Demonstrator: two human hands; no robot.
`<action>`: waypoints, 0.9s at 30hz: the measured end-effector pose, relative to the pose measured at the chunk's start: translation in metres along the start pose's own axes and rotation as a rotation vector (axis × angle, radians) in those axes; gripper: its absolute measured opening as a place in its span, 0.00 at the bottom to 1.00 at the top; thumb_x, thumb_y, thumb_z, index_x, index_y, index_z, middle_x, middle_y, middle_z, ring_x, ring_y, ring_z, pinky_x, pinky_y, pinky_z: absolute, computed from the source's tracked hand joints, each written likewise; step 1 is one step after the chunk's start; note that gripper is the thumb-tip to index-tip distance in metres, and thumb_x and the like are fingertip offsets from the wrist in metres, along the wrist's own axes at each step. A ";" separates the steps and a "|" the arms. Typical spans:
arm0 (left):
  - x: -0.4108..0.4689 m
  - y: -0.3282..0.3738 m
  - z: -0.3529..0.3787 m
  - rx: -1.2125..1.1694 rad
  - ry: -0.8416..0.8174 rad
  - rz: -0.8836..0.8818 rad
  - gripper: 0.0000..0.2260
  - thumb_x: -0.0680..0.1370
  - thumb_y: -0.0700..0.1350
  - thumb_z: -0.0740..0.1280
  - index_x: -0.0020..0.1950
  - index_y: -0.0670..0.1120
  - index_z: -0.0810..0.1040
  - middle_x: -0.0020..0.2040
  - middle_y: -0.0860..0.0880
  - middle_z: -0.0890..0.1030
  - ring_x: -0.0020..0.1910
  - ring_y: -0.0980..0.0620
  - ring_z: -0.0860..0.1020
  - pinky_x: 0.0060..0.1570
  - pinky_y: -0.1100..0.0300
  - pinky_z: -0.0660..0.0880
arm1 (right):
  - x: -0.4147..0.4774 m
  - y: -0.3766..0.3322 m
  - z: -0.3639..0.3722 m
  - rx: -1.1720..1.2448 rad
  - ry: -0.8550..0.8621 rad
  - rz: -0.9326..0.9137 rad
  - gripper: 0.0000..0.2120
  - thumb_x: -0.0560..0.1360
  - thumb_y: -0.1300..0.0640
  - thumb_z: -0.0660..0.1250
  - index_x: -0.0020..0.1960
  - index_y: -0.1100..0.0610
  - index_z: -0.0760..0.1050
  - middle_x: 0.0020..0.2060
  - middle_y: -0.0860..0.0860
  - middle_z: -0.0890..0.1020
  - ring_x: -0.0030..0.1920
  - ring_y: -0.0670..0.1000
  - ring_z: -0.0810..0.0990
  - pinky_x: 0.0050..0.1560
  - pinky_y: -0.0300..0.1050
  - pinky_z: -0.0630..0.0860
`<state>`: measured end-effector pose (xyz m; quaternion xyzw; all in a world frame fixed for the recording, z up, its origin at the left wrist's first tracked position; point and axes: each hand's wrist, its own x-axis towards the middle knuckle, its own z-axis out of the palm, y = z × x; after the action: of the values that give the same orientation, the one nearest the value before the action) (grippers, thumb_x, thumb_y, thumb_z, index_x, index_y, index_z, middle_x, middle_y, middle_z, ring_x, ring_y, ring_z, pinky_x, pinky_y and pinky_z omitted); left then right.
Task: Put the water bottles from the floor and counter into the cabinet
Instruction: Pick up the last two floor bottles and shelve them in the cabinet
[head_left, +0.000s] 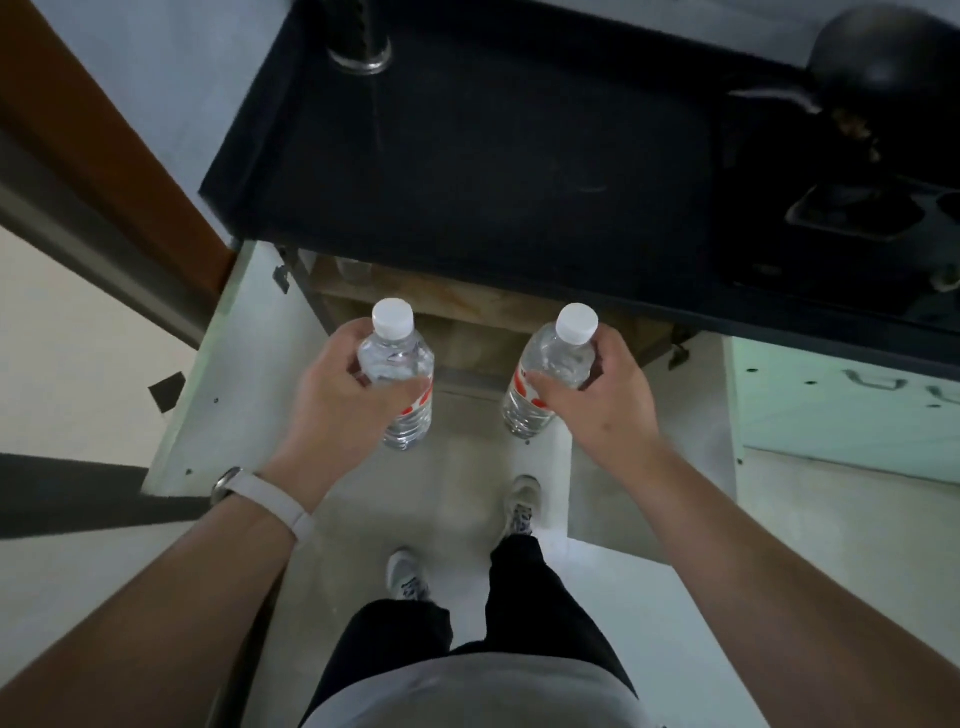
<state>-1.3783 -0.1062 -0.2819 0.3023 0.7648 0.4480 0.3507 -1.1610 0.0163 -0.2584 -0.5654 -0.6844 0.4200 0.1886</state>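
My left hand (340, 387) grips a clear water bottle (397, 364) with a white cap and a red label, held upright in the air. My right hand (602, 395) grips a second, matching water bottle (553, 364), tilted slightly to the right. Both bottles hang in front of the open cabinet (467, 306) under the black counter (493, 156). The cabinet's wooden shelf shows between the two bottles, and a faint clear bottle (353, 270) stands at its back left.
Both pale cabinet doors stand open, the left door (228, 364) and the right door (691, 415). A black kettle (893, 52) and a tray sit at the counter's right. My feet stand on the grey floor (457, 493) below the opening.
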 end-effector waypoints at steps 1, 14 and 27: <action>0.007 -0.005 0.005 0.010 -0.009 -0.009 0.21 0.70 0.50 0.80 0.56 0.65 0.74 0.49 0.62 0.82 0.49 0.63 0.81 0.47 0.62 0.77 | 0.005 0.008 0.003 -0.002 0.002 0.016 0.26 0.66 0.45 0.78 0.57 0.41 0.68 0.51 0.40 0.79 0.50 0.42 0.79 0.51 0.46 0.79; 0.114 -0.116 0.120 0.124 -0.155 -0.008 0.26 0.66 0.53 0.81 0.58 0.64 0.74 0.50 0.64 0.82 0.49 0.66 0.81 0.52 0.58 0.80 | 0.098 0.167 0.072 0.035 0.079 0.143 0.31 0.66 0.43 0.78 0.63 0.42 0.68 0.55 0.39 0.77 0.54 0.43 0.77 0.51 0.39 0.75; 0.231 -0.206 0.248 -0.131 -0.097 0.311 0.25 0.69 0.49 0.79 0.63 0.59 0.76 0.56 0.60 0.82 0.56 0.59 0.81 0.55 0.55 0.80 | 0.203 0.307 0.118 0.252 0.491 -0.151 0.23 0.70 0.55 0.77 0.60 0.42 0.71 0.52 0.40 0.81 0.53 0.39 0.80 0.50 0.33 0.77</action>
<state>-1.3406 0.1049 -0.6159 0.4146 0.6603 0.5306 0.3325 -1.1176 0.1651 -0.6126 -0.5696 -0.6007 0.3373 0.4482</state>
